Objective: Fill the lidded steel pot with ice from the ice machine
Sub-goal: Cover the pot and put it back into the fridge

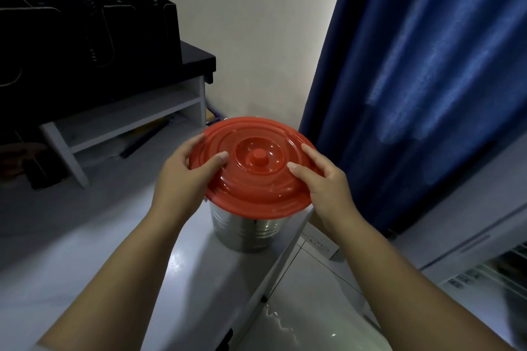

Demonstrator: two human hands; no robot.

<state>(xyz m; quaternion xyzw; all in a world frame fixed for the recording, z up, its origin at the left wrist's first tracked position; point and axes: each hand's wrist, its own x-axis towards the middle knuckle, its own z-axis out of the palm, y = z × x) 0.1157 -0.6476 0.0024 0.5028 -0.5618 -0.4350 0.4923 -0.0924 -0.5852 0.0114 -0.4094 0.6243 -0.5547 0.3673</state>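
fingers: both hands' fingers (199, 164) grip red lid (252, 168) | steel pot (245, 229) on glossy grey surface (159, 259) | blue curtain (422, 80) right

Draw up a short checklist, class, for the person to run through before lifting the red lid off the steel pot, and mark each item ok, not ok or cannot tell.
1. Left hand has a grip on the red lid, thumb on top: ok.
2. Right hand has a grip on the opposite edge, thumb on top: ok.
3. Steel pot stands upright on the white surface: ok.
4. Lid fully seated on the rim or already tilted up: cannot tell.
5. Pot empty inside: cannot tell, the lid hides it.
6. Free spot for the lid on the surface beside the pot: ok.
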